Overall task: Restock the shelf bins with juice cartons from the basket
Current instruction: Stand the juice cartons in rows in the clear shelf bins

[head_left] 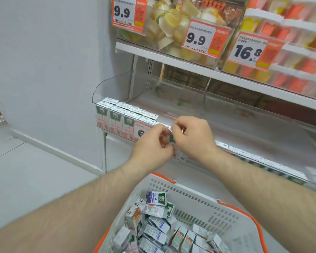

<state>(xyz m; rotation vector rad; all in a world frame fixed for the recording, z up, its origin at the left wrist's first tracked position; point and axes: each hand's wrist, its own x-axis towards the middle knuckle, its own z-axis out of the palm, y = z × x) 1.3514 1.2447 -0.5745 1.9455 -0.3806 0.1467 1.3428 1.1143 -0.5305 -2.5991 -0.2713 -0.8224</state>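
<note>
A small juice carton (172, 138) with a green patch is held between both hands at the front wall of the clear shelf bin (226, 125). My left hand (153, 145) pinches its left side and my right hand (193, 137) grips its right side; most of the carton is hidden by fingers. Rows of upright cartons (120, 115) fill the bin's left end. Below, a white basket with orange trim (199, 201) holds several loose cartons (159, 230) lying in a heap.
A white shelf (199, 67) above carries clear bins of fruit cups with price tags 9.9 (196, 40) and 16.8 (247, 52). A white wall (44, 70) and pale floor lie to the left. More cartons line the lower right bin (263, 161).
</note>
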